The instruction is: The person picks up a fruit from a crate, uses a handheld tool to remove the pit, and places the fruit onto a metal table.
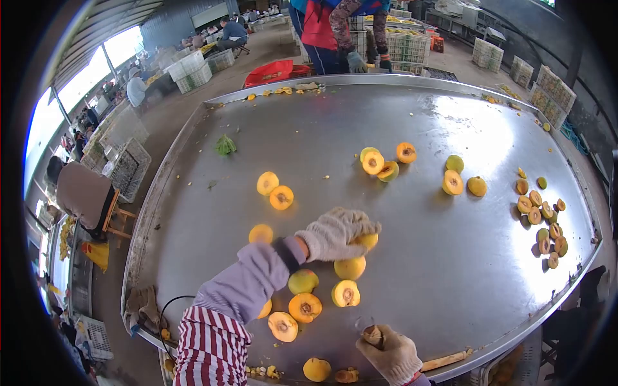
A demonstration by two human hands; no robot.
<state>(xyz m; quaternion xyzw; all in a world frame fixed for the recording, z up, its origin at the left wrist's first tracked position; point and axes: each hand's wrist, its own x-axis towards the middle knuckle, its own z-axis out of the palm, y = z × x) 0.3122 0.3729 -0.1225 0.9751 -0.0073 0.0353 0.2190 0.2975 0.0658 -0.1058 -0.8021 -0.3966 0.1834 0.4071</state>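
My left hand (340,235), in a pale knitted glove, reaches across the table with its fingers curled over a yellow peach half (367,241). Just below it lie another peach half (349,267) and one with its cut face up (346,293). Also in a glove, my right hand (390,355) is closed round a small hand tool (365,325) with a rounded, thin metal end, near the front edge. Several peach halves, among them a cut one (304,307) and a greenish one (303,281), lie beside my left forearm.
A metal table (225,186) with a raised rim carries more halves, including a right-hand cluster of small brownish ones (534,211). A wooden stick (447,360) lies by the front rim. A green leaf (225,145) sits far left. Across stands a co-worker with gloved hands (357,62).
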